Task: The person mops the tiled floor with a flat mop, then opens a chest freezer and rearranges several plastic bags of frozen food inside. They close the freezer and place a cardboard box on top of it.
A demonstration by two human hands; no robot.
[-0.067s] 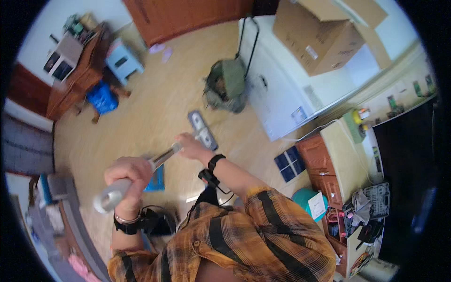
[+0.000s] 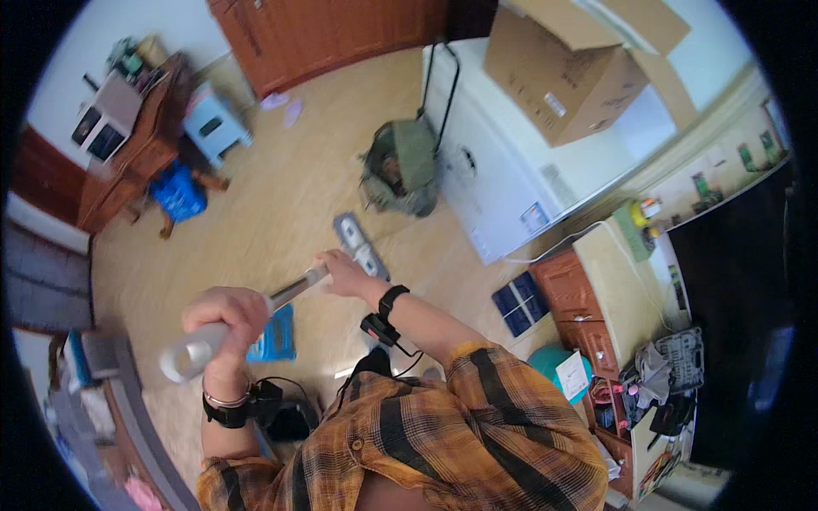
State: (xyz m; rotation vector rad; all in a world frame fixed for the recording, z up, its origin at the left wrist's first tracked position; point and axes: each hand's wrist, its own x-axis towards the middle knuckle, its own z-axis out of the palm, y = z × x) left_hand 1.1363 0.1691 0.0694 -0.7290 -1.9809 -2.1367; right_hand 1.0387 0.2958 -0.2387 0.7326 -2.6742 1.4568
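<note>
Both my hands are wrapped round the pole of a flat mop (image 2: 292, 292). My left hand (image 2: 228, 317) grips the pale grey upper end, whose looped tip sticks out toward the lower left. Farther down the pole, my right hand (image 2: 342, 274) is closed round its lower visible stretch. Beyond the right hand, the grey mop head (image 2: 361, 247) with white plates lies on the floor; the pole's joint to it is hidden behind that hand. Under the pole, near my left hand, a small blue plastic stool (image 2: 274, 334) shows on the floor.
A green wheeled bag (image 2: 405, 166) with a black handle stands by a white chest (image 2: 503, 187) bearing an open cardboard box (image 2: 571, 81). Left are a wooden desk (image 2: 141, 157) and light blue stool (image 2: 217, 123). A dark blue square mat (image 2: 521, 304) lies near the wooden cabinet (image 2: 569, 285).
My view has shifted slightly, so the room sits a little lower and more to the left. My left hand and the pole's upper end have moved slightly left. Both grips stay the same.
</note>
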